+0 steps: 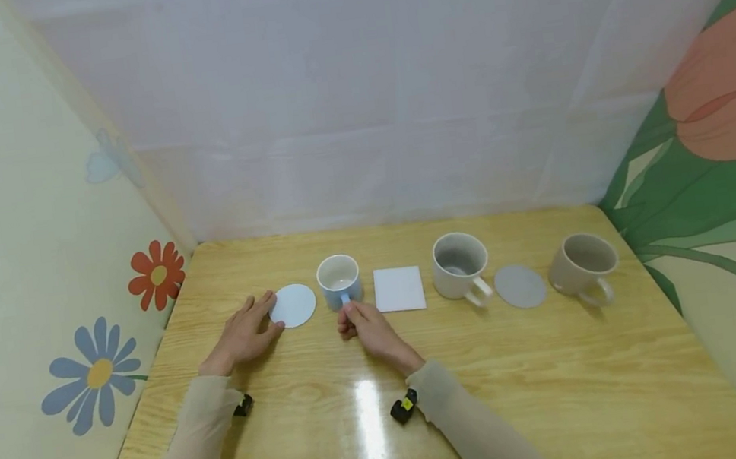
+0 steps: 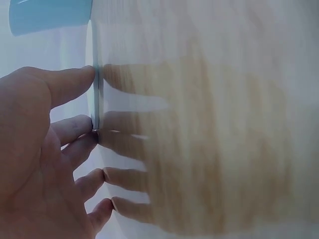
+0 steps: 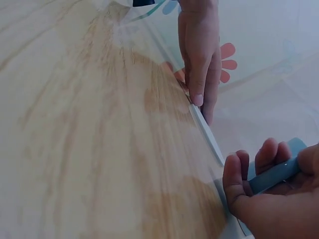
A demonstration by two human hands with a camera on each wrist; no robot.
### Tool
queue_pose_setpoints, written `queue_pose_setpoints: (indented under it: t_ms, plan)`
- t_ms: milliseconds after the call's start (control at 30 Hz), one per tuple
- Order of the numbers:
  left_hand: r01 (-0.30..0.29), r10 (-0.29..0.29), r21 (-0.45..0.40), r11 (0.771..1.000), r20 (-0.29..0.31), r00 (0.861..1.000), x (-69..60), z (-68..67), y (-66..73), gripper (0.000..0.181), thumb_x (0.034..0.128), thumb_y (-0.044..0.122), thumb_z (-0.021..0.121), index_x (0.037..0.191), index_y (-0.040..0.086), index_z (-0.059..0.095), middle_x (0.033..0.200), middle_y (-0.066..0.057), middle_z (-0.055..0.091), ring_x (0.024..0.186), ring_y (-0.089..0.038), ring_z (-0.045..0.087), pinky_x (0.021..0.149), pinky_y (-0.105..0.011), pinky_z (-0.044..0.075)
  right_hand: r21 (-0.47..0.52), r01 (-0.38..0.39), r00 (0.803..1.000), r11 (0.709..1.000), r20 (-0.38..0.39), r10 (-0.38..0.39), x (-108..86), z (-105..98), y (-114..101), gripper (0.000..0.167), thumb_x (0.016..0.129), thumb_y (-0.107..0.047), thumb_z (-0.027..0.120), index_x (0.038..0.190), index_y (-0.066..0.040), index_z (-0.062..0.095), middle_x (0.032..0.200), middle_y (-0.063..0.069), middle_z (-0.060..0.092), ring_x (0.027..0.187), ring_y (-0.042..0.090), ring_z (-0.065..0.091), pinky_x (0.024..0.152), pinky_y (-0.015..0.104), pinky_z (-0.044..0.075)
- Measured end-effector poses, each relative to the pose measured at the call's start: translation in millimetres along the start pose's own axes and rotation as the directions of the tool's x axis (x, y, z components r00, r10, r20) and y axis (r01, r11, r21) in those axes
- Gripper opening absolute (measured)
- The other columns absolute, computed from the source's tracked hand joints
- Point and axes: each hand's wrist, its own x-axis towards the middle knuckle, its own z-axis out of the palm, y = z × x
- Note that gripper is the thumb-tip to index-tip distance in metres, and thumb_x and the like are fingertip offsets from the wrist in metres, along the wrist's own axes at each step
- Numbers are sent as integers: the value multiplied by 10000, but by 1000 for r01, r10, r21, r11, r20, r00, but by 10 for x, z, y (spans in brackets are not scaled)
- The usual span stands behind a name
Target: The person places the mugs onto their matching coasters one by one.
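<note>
My right hand (image 1: 372,328) grips the handle of a small light-blue mug (image 1: 338,279) with a white inside, upright on the table. In the right wrist view, fingers curl round its blue handle (image 3: 274,177). On the left, my left hand (image 1: 247,331) lies on the table with fingers spread, touching the near-left edge of a round pale-blue coaster (image 1: 293,305). The left wrist view has the thumb and index fingertip against the coaster's thin edge (image 2: 96,94). To the right of the blue mug lies a square white coaster (image 1: 399,289), apart from both hands.
A large white mug (image 1: 458,268) stands right of the square coaster. Farther right are a round grey coaster (image 1: 520,286) and a beige mug (image 1: 582,268). All sit on a wooden table (image 1: 533,393), backed by a white cloth (image 1: 360,108) with flower-patterned panels at both sides.
</note>
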Motion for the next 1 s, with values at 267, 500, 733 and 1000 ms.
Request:
queue_pose_setpoints:
  t_ms: [267,500,733,1000]
  plan:
    - [-25,25,-52,998,-9,1000,18,42,-67,687,1075,262,620,1621,-61,356,1716,-246,301,1570,-610,158,1240,-804,139,1,37,999,999,-12,-37,-29,-19,-20,405,1171,-158,369,1000,109,621,903,81,653,817,167,637,803,302,622]
    - [-49,47,-90,995,-16,999,50,132,-213,725,1076,317,601,1636,-55,328,1731,-251,266,1575,-620,112,1245,-802,92,-18,51,999,999,-2,-51,-35,-41,-32,398,1167,-143,371,996,114,621,908,94,655,825,176,648,815,313,633]
    - [-93,86,-170,981,-48,995,-1,143,-222,733,1085,360,596,1636,-47,336,1727,-263,260,1575,-628,72,1240,-807,31,-27,55,998,998,8,-54,-15,-23,-83,382,1164,-134,386,1001,111,631,915,115,670,843,198,657,851,388,648]
    - [-45,45,-178,983,-2,999,43,178,-264,699,1092,245,589,1659,-31,288,1755,-238,201,1604,-584,5,1263,-770,-26,-79,114,994,990,16,-113,26,-1,-112,377,1158,-138,414,968,96,641,917,205,696,818,168,674,843,444,650]
